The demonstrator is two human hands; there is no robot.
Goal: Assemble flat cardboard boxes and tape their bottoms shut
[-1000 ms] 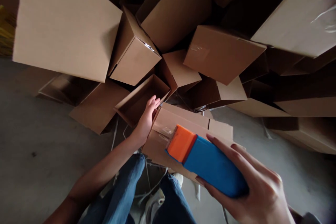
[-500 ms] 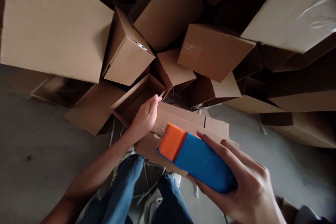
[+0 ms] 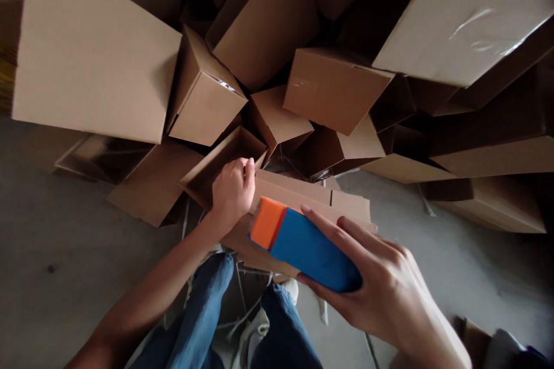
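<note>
Right fingers (image 3: 332, 232) around blue-orange tool (image 3: 314, 248), heaped boxes (image 3: 335, 89)

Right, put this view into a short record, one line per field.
Left hand: fingers curled at the carton's left end; exact grip unclear
Right hand: wrapped around the blue-and-orange tool
Tool direction: orange end toward the left hand
Tool-carton contact: cannot tell
Beyond: piled cardboard boxes
Below: grey floor, blue jeans

Tape dispenser (image 3: 314, 249) closer to left hand (image 3: 234, 189)
The right hand (image 3: 383, 277) has carried it leftward over the carton (image 3: 352, 203); the left hand has curled.
</note>
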